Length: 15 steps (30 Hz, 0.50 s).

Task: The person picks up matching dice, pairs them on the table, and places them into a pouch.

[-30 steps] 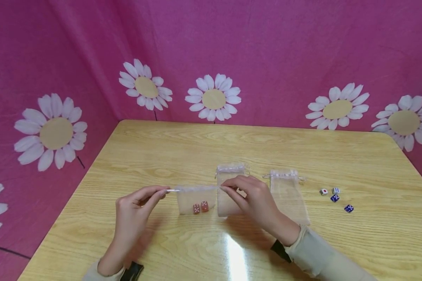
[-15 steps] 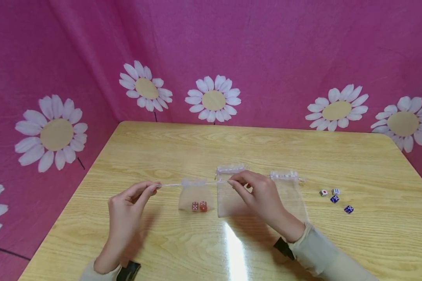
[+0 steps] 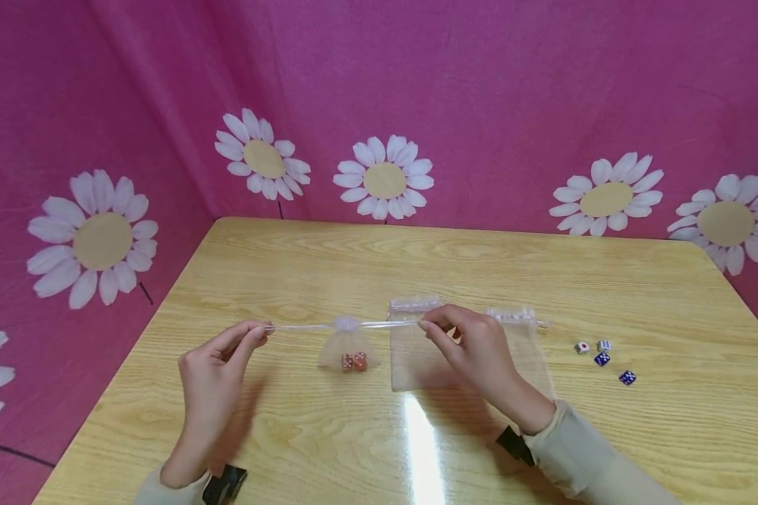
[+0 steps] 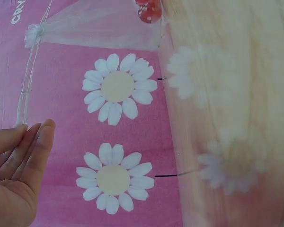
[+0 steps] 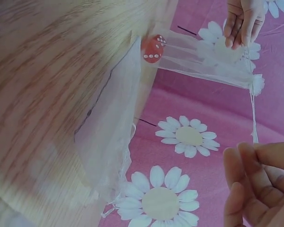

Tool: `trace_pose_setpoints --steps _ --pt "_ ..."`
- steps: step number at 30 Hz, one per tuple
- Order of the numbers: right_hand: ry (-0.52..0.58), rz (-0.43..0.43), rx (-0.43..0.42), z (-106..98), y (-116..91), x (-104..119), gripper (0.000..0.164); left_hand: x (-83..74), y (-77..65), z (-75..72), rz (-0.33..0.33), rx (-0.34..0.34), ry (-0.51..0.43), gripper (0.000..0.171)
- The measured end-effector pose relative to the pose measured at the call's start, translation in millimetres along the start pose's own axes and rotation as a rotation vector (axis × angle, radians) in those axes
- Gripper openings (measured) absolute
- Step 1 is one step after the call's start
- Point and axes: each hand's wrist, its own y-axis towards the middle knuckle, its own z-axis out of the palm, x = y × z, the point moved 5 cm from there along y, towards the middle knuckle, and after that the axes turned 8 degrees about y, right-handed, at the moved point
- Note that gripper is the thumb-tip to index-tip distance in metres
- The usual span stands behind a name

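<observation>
A small sheer white drawstring pouch [image 3: 337, 344] hangs between my hands, its neck gathered into a ruffle. Two red dice [image 3: 360, 361] show through the mesh at its bottom. My left hand [image 3: 211, 379] pinches the left drawstring [image 3: 303, 327] between thumb and fingers. On the other side, my right hand [image 3: 483, 351] pinches the right drawstring [image 3: 388, 324]. Both cords run taut and nearly level from the neck. The left wrist view has the pouch [image 4: 104, 28] with its ruffle at the upper left.
Two more sheer pouches lie flat on the wooden table [image 3: 290, 266]: one pouch [image 3: 410, 358] partly behind my right hand, another pouch [image 3: 527, 344] further right. Beyond them are two white dice [image 3: 582, 348] and two blue dice [image 3: 628, 378]. A pink flowered cloth [image 3: 480, 105] stands behind the table.
My hands have moved apart, left hand leftward and right hand slightly rightward, lengthening the cords. The pouch mouth, wide and flat before, has cinched into a tight ruffle.
</observation>
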Motion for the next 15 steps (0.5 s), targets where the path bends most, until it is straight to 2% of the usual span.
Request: trace_pose_setpoints --steps 5,12,15 --pt "0.011 -0.009 0.000 0.8 0.8 3.9 0.006 -0.7 1.0 -5.3 0.006 -0.035 0.004 0.011" --pt "0.041 -0.023 0.028 5.9 4.2 15.2 0.005 1.1 3.0 -18.0 -0.070 -0.051 0.023 0.010" --pt "0.051 -0.023 0.039 8.0 5.3 19.2 0.005 1.6 4.1 -22.8 -0.081 -0.047 0.037 0.010"
